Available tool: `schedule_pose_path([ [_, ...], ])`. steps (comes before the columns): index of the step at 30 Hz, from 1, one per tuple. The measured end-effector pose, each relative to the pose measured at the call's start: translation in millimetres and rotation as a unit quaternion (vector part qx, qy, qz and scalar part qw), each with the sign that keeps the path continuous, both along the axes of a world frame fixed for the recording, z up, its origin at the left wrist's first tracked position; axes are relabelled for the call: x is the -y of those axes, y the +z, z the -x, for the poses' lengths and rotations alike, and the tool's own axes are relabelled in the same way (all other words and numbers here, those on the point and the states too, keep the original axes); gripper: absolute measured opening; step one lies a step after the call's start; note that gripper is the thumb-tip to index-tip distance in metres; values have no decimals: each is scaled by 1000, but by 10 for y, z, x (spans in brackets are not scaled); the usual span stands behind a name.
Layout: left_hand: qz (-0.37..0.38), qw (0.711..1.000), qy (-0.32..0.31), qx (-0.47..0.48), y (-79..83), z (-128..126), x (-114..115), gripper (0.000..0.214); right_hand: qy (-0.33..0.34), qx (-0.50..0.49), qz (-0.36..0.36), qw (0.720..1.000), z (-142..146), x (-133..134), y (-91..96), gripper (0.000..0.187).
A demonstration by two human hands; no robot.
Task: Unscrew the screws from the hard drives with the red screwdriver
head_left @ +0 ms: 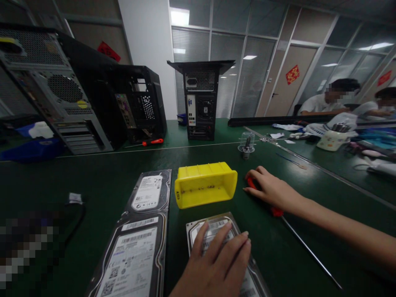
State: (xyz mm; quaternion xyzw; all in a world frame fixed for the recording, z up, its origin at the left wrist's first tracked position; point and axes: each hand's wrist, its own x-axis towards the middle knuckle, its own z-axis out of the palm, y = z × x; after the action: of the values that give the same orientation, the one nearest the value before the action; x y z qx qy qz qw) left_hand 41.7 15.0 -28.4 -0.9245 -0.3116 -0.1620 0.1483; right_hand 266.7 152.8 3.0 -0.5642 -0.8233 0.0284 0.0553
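Observation:
My left hand (216,260) lies flat with spread fingers on top of a hard drive (193,231), covering much of its label. To the right, my right hand (272,187) curls its fingers around the red handle of a long screwdriver (306,245). The screwdriver lies on the green tabletop, its metal shaft pointing toward the lower right. Between and beyond my hands is a yellow plastic bin (206,185), tipped on its side with several tiny screws in it. Left of the bin, two more hard drives lie end to end: a far one (148,192) and a near one (133,255).
Computer cases stand behind: a large one (77,90) at left, an open frame (139,103), and another (201,99) at centre. A red screwdriver (151,142) and a clear plastic cup (246,142) lie nearby. People (328,99) sit at the far right.

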Motion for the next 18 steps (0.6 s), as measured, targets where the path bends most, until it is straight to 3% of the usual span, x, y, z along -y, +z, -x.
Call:
schedule_pose_path([
  [7,-10,1000,3,-3,27,-4,-3,35,30,11,-24,999,-2,22,57,40],
  [13,-8,1000,0,-7,19,1,16,36,60,-14,-85,995,57,190,360,38],
  [18,-6,1000,5,-14,7,2,16,36,193,-16,-34,980,310,329,520,25],
])
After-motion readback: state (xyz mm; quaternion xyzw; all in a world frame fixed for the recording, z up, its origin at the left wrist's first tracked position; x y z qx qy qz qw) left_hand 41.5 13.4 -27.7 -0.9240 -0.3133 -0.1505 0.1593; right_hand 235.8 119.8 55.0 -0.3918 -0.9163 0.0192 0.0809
